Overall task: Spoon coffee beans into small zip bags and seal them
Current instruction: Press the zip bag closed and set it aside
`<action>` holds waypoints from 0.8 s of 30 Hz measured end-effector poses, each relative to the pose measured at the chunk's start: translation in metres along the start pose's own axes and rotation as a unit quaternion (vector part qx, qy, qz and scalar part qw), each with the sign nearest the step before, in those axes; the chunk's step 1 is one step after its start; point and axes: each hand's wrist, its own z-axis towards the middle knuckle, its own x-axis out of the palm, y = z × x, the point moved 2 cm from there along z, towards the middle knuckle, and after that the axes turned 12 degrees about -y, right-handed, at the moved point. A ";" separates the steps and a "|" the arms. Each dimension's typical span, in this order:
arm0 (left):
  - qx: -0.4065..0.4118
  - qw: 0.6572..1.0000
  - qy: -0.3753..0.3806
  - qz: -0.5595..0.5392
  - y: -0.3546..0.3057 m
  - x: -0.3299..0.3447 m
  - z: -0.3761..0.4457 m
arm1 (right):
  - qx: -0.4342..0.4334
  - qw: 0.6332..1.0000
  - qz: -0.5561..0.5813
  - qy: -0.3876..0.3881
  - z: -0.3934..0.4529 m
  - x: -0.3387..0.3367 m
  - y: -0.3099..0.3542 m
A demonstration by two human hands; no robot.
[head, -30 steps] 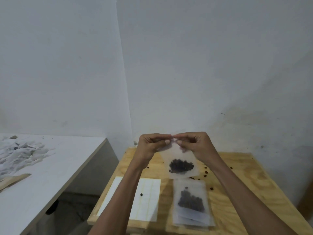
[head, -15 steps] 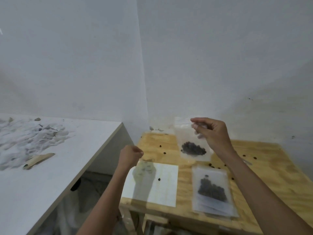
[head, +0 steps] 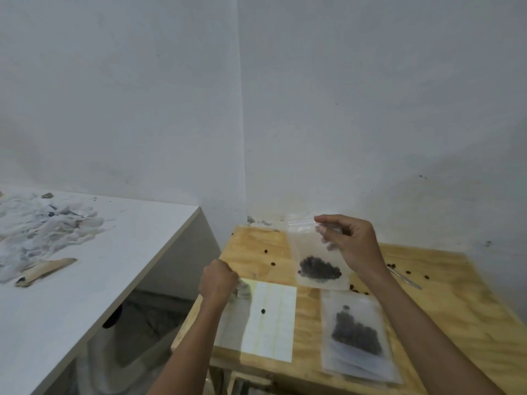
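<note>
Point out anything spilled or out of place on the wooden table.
Loose coffee beans are scattered across the wooden table, mostly near its far edge and beside the metal spoon, and one bean lies on the white sheet. They look spilled from filling. The filled bags are stacked neatly.
</note>
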 end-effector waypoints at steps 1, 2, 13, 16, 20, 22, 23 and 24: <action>-0.007 1.000 -0.004 -0.008 -0.001 -0.001 -0.002 | 0.002 1.000 0.002 0.002 0.000 0.000 -0.001; -0.016 1.000 -0.007 -0.026 -0.001 -0.001 -0.004 | 0.004 1.000 0.005 0.004 0.000 -0.001 -0.001; -0.076 0.808 0.041 -0.583 -0.108 -0.055 -0.082 | 0.013 0.999 0.034 -0.027 -0.002 -0.005 0.000; -0.064 0.791 0.069 -0.604 -0.137 -0.049 -0.114 | 0.019 0.999 0.039 -0.032 -0.003 -0.007 0.004; -0.079 0.776 0.074 -0.622 -0.156 -0.040 -0.136 | 0.028 0.997 0.061 -0.035 -0.006 -0.012 0.011; -0.085 0.771 0.057 -0.629 -0.162 -0.039 -0.144 | 0.035 0.996 0.077 -0.033 -0.007 -0.014 0.013; -0.088 0.768 0.047 -0.632 -0.164 -0.038 -0.146 | 0.035 0.996 0.077 -0.034 -0.007 -0.014 0.014; -0.088 0.768 0.036 -0.633 -0.166 -0.038 -0.148 | 0.032 0.996 0.072 -0.036 -0.008 -0.014 0.014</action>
